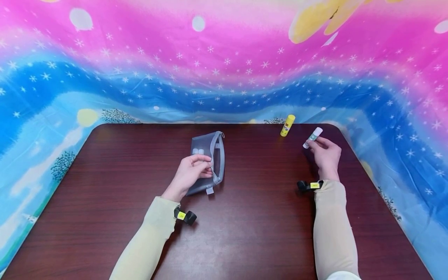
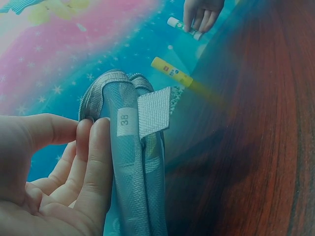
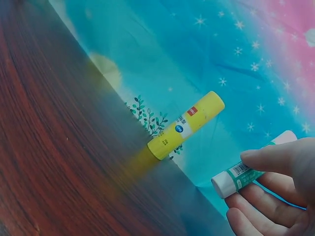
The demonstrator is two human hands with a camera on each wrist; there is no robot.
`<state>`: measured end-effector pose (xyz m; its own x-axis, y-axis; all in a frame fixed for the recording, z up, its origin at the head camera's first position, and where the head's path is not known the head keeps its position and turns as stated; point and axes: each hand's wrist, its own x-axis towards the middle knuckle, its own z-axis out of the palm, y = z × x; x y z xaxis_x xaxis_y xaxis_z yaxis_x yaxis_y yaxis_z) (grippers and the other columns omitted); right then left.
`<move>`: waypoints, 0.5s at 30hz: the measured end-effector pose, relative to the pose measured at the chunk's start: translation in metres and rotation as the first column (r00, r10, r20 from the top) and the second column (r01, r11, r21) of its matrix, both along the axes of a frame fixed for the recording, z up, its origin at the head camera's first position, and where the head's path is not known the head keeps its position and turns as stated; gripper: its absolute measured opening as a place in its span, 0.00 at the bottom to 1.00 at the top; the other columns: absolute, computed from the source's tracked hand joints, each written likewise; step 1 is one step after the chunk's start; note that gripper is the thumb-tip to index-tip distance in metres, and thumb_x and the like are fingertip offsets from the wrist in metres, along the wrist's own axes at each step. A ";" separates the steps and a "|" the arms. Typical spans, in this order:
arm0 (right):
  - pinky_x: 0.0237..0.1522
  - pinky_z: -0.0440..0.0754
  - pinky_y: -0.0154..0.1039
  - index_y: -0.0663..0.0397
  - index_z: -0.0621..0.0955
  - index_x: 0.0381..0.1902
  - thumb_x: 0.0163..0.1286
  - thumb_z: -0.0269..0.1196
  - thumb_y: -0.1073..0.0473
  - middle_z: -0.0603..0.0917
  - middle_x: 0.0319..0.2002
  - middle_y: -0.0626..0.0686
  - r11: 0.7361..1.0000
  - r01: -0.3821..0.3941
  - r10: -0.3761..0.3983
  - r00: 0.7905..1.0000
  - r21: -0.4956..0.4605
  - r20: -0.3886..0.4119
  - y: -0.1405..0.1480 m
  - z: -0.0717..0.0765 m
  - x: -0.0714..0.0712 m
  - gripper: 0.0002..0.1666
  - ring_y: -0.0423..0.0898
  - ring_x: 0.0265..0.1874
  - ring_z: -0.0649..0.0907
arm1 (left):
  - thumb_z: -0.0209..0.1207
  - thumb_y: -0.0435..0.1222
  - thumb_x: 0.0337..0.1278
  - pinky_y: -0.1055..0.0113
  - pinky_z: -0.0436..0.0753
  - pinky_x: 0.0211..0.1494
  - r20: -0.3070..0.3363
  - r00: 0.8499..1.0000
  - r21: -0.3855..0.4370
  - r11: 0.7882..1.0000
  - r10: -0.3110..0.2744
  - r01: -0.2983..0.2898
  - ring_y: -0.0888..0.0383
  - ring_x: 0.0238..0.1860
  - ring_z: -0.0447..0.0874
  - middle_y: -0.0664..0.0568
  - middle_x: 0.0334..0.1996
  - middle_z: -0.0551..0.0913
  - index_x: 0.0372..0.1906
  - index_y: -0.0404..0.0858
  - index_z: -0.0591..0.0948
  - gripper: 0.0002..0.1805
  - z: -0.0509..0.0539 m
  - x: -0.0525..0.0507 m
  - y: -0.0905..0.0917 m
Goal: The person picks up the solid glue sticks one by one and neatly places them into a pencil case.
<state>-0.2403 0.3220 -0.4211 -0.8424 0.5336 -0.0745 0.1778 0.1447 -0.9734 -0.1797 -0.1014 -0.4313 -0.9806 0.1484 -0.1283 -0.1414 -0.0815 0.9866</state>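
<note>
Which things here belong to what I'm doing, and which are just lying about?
Likely in the job:
grey mesh pouch, pinched
green-and-white glue stick, held

Seemingly just there:
yellow glue stick, untouched, though possibly needed
dark table
patterned backdrop

Bench: dark wood grain, glossy, reflective. Pouch: translucent mesh-textured plastic. Yellow stick, white-and-green stick: smooth plastic. Backdrop: printed cloth, creased. Sleeves: matt cloth.

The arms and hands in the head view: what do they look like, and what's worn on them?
They are a person's. The left hand and right hand are bare. The left sleeve and right sleeve are long and pale cream-beige. At the end of each is a small black device with a yellow label; its print is too small to read.
</note>
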 end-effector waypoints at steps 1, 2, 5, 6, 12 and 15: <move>0.58 0.81 0.41 0.60 0.81 0.62 0.66 0.72 0.58 0.84 0.38 0.43 1.000 0.002 -0.002 1.000 -0.008 0.000 0.000 0.001 0.000 0.28 0.41 0.42 0.85 | 0.61 0.27 0.66 0.62 0.90 0.40 0.001 1.000 0.001 1.000 0.000 0.000 0.55 0.30 0.85 0.42 0.30 0.85 0.51 0.25 0.81 0.12 0.000 0.000 0.000; 0.58 0.81 0.42 0.60 0.81 0.63 0.66 0.72 0.58 0.84 0.38 0.43 1.000 0.001 -0.001 1.000 -0.013 -0.001 0.000 0.002 0.000 0.28 0.42 0.42 0.85 | 0.60 0.27 0.66 0.62 0.90 0.40 0.001 1.000 0.002 1.000 0.000 0.000 0.55 0.30 0.85 0.42 0.30 0.85 0.51 0.25 0.81 0.12 0.000 0.000 0.000; 0.59 0.80 0.42 0.59 0.82 0.63 0.66 0.73 0.57 0.84 0.38 0.43 1.000 -0.001 0.001 1.000 -0.023 0.000 0.000 0.003 0.000 0.28 0.43 0.42 0.84 | 0.60 0.26 0.66 0.62 0.90 0.40 0.004 1.000 0.009 1.000 0.002 -0.002 0.56 0.30 0.85 0.42 0.30 0.85 0.51 0.25 0.81 0.12 0.000 0.000 0.000; 0.59 0.80 0.42 0.59 0.82 0.63 0.66 0.73 0.56 0.84 0.39 0.43 1.000 -0.003 0.003 1.000 -0.022 0.003 0.000 0.004 0.000 0.29 0.43 0.43 0.84 | 0.60 0.26 0.66 0.62 0.90 0.40 0.004 1.000 0.010 1.000 0.002 -0.002 0.56 0.30 0.85 0.42 0.30 0.85 0.51 0.25 0.81 0.12 0.000 0.000 0.000; 0.60 0.80 0.41 0.59 0.81 0.63 0.65 0.73 0.56 0.84 0.39 0.43 0.999 -0.013 0.012 1.000 -0.030 -0.003 -0.001 0.005 0.001 0.30 0.44 0.44 0.85 | 0.60 0.26 0.66 0.62 0.90 0.40 0.003 1.000 0.015 1.000 0.003 -0.003 0.56 0.30 0.85 0.43 0.30 0.85 0.51 0.25 0.81 0.11 0.000 0.000 0.000; 0.59 0.80 0.41 0.59 0.82 0.62 0.65 0.73 0.56 0.84 0.38 0.43 0.999 -0.011 0.011 1.000 -0.031 -0.016 -0.001 0.006 0.001 0.29 0.44 0.43 0.85 | 0.60 0.26 0.66 0.62 0.90 0.40 0.003 1.000 0.013 1.000 0.004 -0.004 0.56 0.30 0.85 0.43 0.29 0.85 0.51 0.25 0.81 0.11 0.000 0.000 0.000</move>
<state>-0.2389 0.3210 -0.4147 -0.8495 0.5219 -0.0775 0.1608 0.1164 -0.9801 -0.1797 -0.1018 -0.4310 -0.9807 0.1463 -0.1295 -0.1443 -0.0953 0.9849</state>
